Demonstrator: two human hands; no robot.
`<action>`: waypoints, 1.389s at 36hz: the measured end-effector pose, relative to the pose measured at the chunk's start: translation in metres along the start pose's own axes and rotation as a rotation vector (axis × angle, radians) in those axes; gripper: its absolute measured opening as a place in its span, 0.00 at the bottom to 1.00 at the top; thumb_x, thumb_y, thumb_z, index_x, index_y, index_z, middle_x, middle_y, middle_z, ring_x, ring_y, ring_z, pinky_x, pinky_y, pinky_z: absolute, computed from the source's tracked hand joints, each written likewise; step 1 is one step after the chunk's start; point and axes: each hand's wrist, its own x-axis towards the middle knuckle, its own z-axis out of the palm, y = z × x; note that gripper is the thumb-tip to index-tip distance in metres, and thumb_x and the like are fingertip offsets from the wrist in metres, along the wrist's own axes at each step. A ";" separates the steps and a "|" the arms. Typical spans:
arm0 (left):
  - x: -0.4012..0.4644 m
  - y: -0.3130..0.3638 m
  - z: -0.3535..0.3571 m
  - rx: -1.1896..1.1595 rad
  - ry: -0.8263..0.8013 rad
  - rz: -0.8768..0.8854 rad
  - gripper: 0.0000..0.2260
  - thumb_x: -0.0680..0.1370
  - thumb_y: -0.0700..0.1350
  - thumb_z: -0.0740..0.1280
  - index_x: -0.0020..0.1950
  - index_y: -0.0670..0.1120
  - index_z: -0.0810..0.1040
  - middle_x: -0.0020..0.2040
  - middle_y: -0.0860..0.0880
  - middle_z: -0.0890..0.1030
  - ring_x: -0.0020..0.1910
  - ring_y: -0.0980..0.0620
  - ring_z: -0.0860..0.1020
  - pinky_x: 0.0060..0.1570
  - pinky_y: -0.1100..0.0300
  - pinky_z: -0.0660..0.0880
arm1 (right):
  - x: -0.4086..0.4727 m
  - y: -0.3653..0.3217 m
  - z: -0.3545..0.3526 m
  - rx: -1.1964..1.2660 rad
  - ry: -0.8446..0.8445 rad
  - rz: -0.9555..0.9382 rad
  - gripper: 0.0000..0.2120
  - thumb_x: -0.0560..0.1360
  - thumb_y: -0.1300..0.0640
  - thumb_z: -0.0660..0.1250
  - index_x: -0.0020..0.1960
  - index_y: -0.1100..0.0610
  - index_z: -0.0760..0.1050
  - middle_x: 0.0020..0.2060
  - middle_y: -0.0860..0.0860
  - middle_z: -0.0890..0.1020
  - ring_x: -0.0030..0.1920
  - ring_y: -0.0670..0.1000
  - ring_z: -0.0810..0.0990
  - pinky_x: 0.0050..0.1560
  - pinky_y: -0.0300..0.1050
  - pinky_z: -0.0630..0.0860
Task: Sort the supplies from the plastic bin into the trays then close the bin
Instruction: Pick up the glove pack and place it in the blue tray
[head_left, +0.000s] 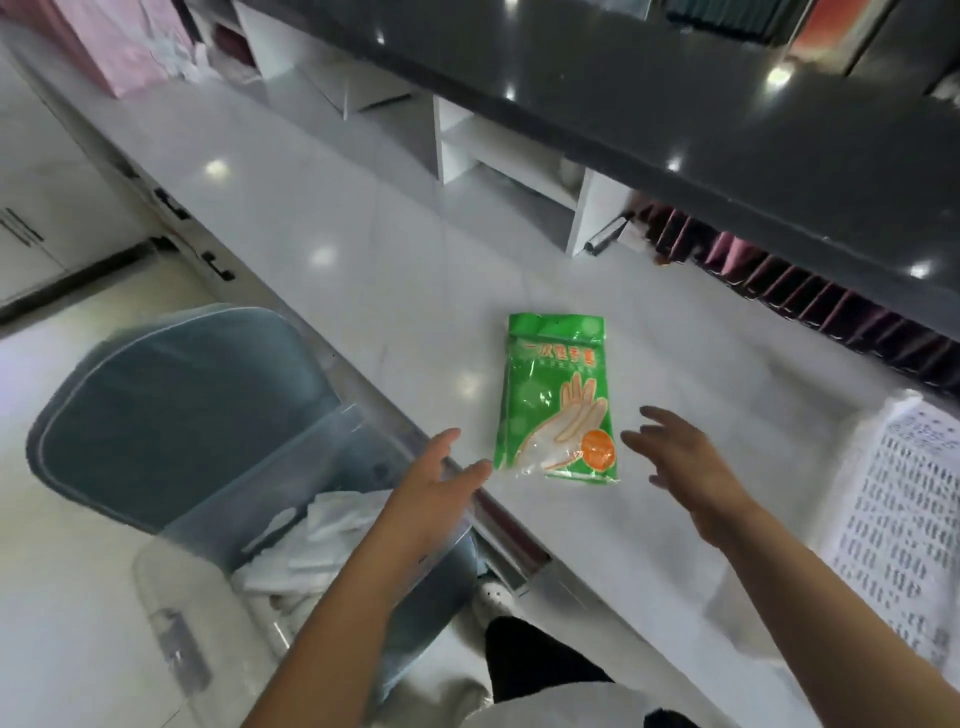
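Observation:
A green packet of disposable gloves (558, 400) lies flat on the white counter (322, 218), near its front edge. My left hand (436, 493) hovers just left of the packet, fingers apart, holding nothing. My right hand (685, 467) hovers just right of it, also spread and empty. Neither hand touches the packet. Down on the floor at the left stands the clear plastic bin (374, 467) with its grey-blue lid (171, 405) swung back, and white folded supplies (322, 540) inside. A white perforated tray (898, 525) sits on the counter at the right edge.
A dark glossy upper counter (727, 130) overhangs the white one at the back. White cubby shelves (498, 156) and a row of dark red folders (810, 296) stand beneath it. Pink bags (130, 47) rest at the far left. My leg and shoe (493, 597) are below the counter edge.

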 end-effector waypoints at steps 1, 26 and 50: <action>0.010 0.008 0.002 0.005 -0.005 -0.009 0.27 0.77 0.56 0.70 0.75 0.61 0.65 0.76 0.51 0.66 0.73 0.51 0.67 0.62 0.56 0.65 | 0.013 -0.004 0.003 0.023 0.001 0.026 0.26 0.77 0.55 0.70 0.73 0.53 0.68 0.68 0.56 0.75 0.62 0.55 0.77 0.59 0.53 0.74; 0.102 0.032 0.001 -0.293 -0.278 -0.198 0.25 0.72 0.32 0.73 0.65 0.49 0.74 0.51 0.43 0.86 0.48 0.43 0.86 0.40 0.55 0.82 | 0.068 0.000 0.063 0.121 -0.026 0.144 0.23 0.78 0.53 0.66 0.72 0.50 0.69 0.61 0.49 0.78 0.55 0.51 0.80 0.49 0.49 0.78; -0.046 -0.032 -0.019 -0.281 -0.975 0.099 0.29 0.70 0.44 0.77 0.70 0.50 0.75 0.63 0.39 0.80 0.61 0.39 0.80 0.52 0.52 0.79 | -0.228 0.064 0.047 0.519 0.195 0.044 0.15 0.70 0.57 0.74 0.55 0.60 0.83 0.51 0.61 0.85 0.51 0.62 0.85 0.51 0.57 0.83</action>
